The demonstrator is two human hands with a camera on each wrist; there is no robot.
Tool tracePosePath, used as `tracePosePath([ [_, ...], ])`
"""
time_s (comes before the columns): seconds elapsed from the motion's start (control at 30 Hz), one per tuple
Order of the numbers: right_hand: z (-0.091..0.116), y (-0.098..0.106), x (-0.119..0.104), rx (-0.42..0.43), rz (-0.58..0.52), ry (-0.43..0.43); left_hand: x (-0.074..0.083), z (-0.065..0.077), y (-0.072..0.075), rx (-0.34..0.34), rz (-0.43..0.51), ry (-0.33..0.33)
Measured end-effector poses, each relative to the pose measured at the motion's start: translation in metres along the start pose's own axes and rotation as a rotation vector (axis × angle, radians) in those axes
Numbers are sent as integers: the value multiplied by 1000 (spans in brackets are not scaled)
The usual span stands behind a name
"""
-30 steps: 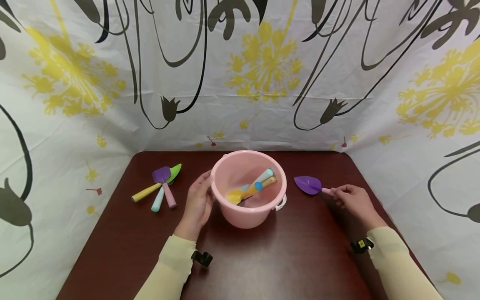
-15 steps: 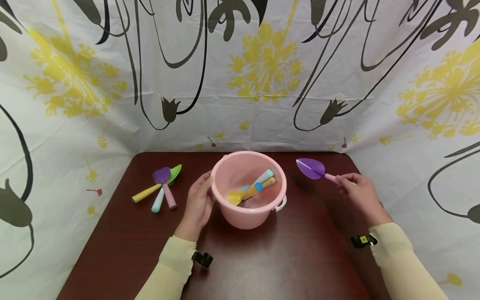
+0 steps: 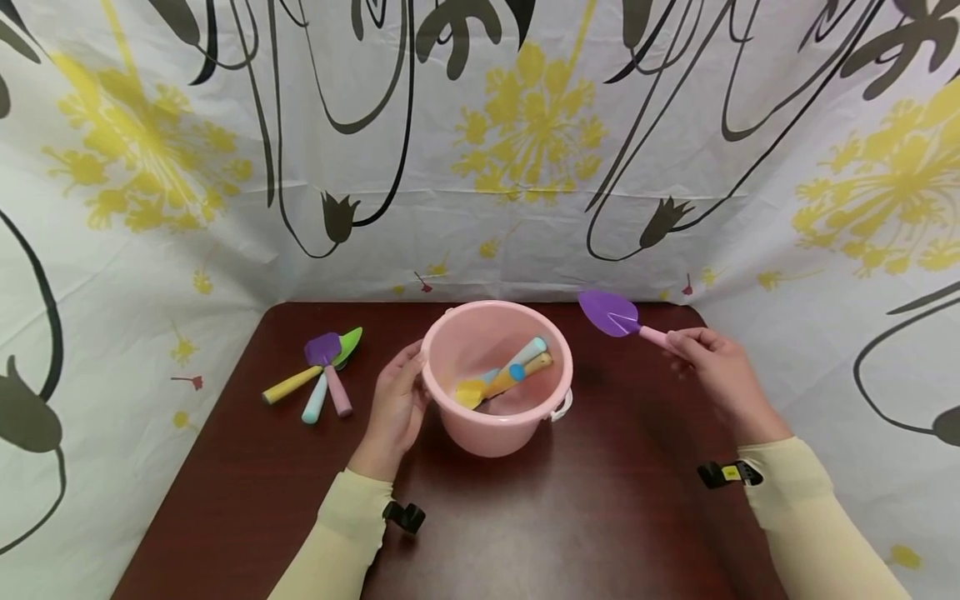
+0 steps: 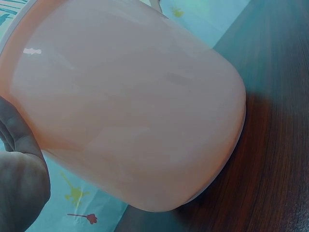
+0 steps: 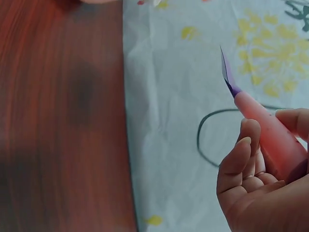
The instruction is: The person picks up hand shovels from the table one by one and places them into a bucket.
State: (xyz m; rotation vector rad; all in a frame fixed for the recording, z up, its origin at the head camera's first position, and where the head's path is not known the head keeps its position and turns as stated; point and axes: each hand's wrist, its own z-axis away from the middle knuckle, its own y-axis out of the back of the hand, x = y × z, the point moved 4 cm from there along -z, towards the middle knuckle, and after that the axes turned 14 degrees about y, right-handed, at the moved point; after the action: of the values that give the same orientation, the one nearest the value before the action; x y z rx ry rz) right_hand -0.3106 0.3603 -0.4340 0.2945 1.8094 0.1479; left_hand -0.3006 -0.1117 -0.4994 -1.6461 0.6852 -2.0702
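Note:
A pink bucket (image 3: 491, 435) is tilted toward me in the middle of the table. My left hand (image 3: 396, 412) grips its left rim, thumb at the edge; in the left wrist view the bucket's side (image 4: 130, 106) fills most of the picture. Inside lie a yellow-orange toy tool (image 3: 498, 385) and another with a light blue handle (image 3: 531, 350). To the right, my right hand (image 3: 716, 371) pinches the pink handle (image 3: 655, 335) of a toy trowel with a purple blade (image 3: 609, 313), raised above the table. The right wrist view shows fingers and thumb around that handle (image 5: 270, 135).
At the left of the dark wooden table (image 3: 480, 533), several toy tools lie crossed: a purple-bladed one with a pink handle (image 3: 338, 392), a yellow handle (image 3: 291, 386), a light blue handle (image 3: 316, 402) and a green blade (image 3: 348, 343). A patterned cloth (image 3: 525, 258) surrounds the table's back and sides.
The right hand has lifted the purple trowel off the table, then brought it slightly left and farther up. The left hand and bucket have stayed in place.

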Motion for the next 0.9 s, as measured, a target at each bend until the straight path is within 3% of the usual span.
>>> tracePosePath([
  [0.23, -2, -12, -22, -10, -101, 33, 1, 0, 1, 2, -4, 4],
  [0.4, -2, -20, -39, -18, -92, 52, 0, -1, 1, 5, 1, 5],
  [0.6, -1, -37, -62, -77, -5, 84, 0, 0, 1, 10, -3, 7],
  [0.9, -8, -56, -85, -140, 209, 166, 0, 0, 1, -2, -10, 3],
])
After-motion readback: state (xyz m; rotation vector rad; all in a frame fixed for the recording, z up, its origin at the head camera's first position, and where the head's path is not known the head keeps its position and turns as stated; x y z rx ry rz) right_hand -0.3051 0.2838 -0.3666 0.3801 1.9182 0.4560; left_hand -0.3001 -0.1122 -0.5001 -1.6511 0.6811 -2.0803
